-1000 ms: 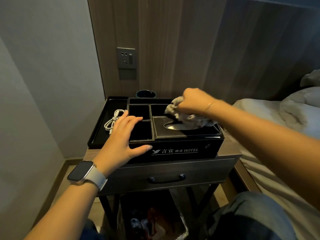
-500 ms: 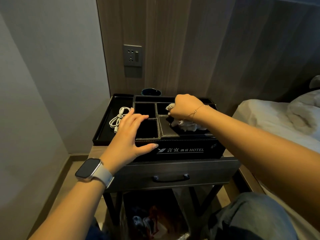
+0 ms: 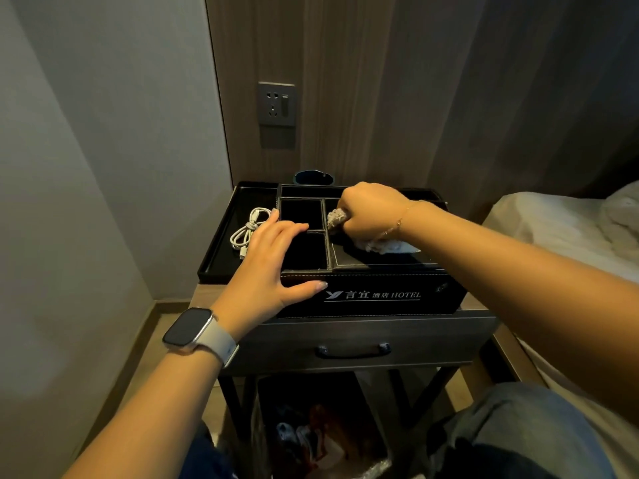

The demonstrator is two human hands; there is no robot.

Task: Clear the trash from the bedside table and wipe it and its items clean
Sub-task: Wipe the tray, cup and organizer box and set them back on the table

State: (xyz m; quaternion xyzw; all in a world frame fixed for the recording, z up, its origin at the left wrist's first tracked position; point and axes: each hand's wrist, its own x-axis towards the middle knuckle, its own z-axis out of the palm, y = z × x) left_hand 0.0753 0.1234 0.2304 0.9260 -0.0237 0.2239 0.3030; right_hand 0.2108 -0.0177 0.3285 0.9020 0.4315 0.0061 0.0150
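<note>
Step in hand: wiping the black organiser box (image 3: 373, 295) on the worktop (image 3: 207, 292).

- L hand (image 3: 266, 267): fingers straight, flat on the box's front-left corner, thumb on its front face; braces, grips nothing.
- R hand (image 3: 371, 210): fist closed on the cloth (image 3: 377, 244), pressing it at the divider beyond the tissue-slot lid.
- White cable (image 3: 247, 233): in the tray (image 3: 221, 257) just left of L hand.
- Bin (image 3: 311, 430): on the floor below both hands, trash inside.

Risks (judged):
- Cloth may snag the slot and drag a tissue out.
- If L hand lets up, the box may slide toward the bed (image 3: 560, 229).

Change vs. 1 s ago: R hand has moved left, off the slot toward the small compartments. L hand stays put.
</note>
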